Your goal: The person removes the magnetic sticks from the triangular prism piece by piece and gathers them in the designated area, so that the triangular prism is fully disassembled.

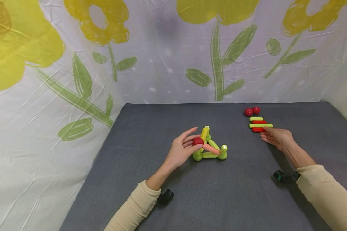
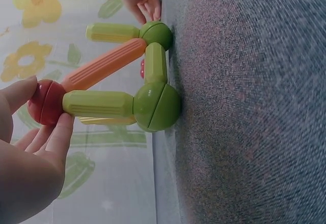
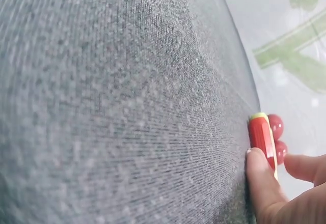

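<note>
The left hand [image 1: 180, 149] pinched a red ball [image 1: 198, 141] at the top of a small rod-and-ball frame [image 1: 209, 147] near the middle of the grey desk [image 1: 225, 192]. In the left wrist view an orange rod [image 2: 104, 64] and a green rod [image 2: 97, 103] both met that ball, and their far ends ran down to green balls [image 2: 157, 107] resting on the desk. The right hand [image 1: 277, 137] lay well apart, fingers nearly straight, its fingertips [image 3: 260, 175] touching a red rod [image 1: 258, 129] in a short row of loose red and green rods [image 1: 260, 124], with 2 spare red balls [image 1: 252, 111] just beyond.

The weak point looked to be the top joint. If the pinch shifted sideways or let go while the rods leaned on it, the ball could slip off and the raised rods would likely drop, perhaps pulling the base triangle askew. Pressing down too hard could slide the green balls across the cloth.

On the right, flat fingertips on a round rod risked rolling it into its neighbours, and a nudge could scatter the row or send the spare balls rolling toward the desk's far edge.
</note>
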{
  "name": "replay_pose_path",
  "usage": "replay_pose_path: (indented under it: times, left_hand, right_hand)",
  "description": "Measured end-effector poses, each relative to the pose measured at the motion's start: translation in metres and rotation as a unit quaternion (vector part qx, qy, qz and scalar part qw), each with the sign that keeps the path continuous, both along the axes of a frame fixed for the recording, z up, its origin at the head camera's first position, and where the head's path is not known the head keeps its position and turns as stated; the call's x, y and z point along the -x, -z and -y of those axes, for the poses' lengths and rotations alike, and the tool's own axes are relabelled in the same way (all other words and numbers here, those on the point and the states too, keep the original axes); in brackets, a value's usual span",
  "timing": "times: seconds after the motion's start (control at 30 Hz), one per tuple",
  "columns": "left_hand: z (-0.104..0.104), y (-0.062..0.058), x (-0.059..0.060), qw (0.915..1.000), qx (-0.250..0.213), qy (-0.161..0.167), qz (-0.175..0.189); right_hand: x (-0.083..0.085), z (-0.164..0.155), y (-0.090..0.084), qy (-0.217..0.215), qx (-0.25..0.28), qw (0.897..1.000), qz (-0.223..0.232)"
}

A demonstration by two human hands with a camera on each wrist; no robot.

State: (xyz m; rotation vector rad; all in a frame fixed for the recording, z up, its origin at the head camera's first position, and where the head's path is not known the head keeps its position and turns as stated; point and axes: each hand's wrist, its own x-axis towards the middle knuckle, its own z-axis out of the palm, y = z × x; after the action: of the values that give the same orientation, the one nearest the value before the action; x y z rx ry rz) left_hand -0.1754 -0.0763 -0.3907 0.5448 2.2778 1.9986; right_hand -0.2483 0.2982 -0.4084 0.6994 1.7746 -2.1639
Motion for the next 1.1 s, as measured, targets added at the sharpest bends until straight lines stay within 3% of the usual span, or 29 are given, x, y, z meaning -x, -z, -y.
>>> replay_pose_path:
  times: [0.37,0.6,0.67,0.9,1.1]
  left_hand:
    - [-0.001,-0.001,0.001,0.9999,-0.001,0.002,0.012]
    - [-0.002,-0.027,-0.014,1.0000,0.004,0.004,0.008]
    - [-0.002,-0.028,-0.014,0.9999,0.004,0.004,0.009]
    - [-0.002,-0.029,-0.015,0.9999,0.007,0.000,0.013]
    - [-0.001,-0.028,-0.015,0.9999,0.005,0.003,0.014]
  right_hand:
    - [-0.002,0.004,-0.001,-0.002,-0.034,0.999,-0.025]
    - [-0.006,0.005,-0.004,0.007,-0.049,0.999,-0.021]
    - [-0.007,0.005,-0.005,0.002,-0.037,0.999,-0.027]
    - [-0.010,0.003,-0.006,-0.083,0.038,0.994,-0.060]
    - [-0.015,0.008,-0.005,-0.182,0.077,0.976,-0.092]
